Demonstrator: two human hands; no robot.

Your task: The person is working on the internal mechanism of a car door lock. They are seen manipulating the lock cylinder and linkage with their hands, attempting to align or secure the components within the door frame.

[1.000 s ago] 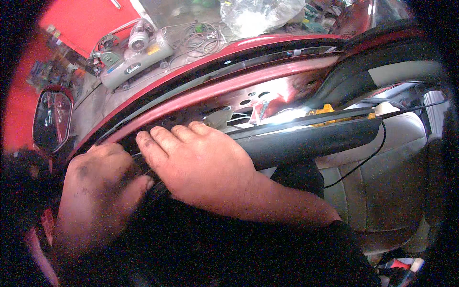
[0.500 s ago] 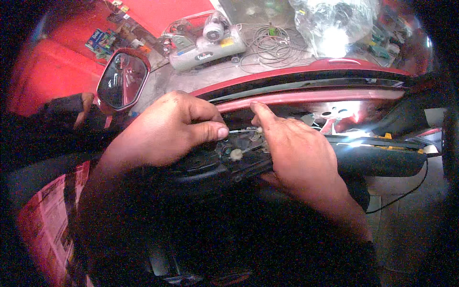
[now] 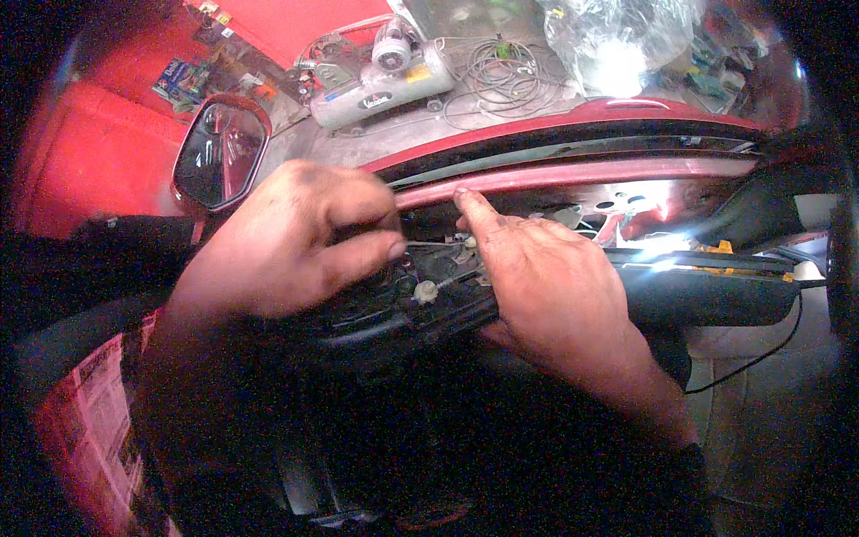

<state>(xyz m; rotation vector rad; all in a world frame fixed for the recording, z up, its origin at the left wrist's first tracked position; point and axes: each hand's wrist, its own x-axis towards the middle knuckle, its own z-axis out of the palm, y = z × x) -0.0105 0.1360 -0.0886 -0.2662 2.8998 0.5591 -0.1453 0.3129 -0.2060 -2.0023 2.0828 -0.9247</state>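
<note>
A dark door trim panel (image 3: 716, 300) stands tilted away from a red car door (image 3: 555, 174), its back side showing. My left hand (image 3: 286, 237), slightly blurred, has thumb and forefinger closed at the end of a thin metal rod or cable (image 3: 434, 244). That rod runs right to a small pale fitting beside my right forefinger. My right hand (image 3: 564, 286) wraps over the panel's edge, its thumb low on the near side and its forefinger stretched toward the door's edge. A white round plastic piece (image 3: 425, 292) sits on the panel between the hands.
A side mirror (image 3: 224, 148) juts out at the left. Beyond the door are an air compressor (image 3: 385, 94), a coiled hose (image 3: 510, 85) and a plastic-wrapped object (image 3: 617, 45). A black cable (image 3: 761, 369) hangs from the panel's right end, near yellow clips (image 3: 723, 259).
The whole view has shifted a little, so most things sit slightly farther left. My left hand has moved left and its fingertips are now blurred. The right hand keeps its hold.
</note>
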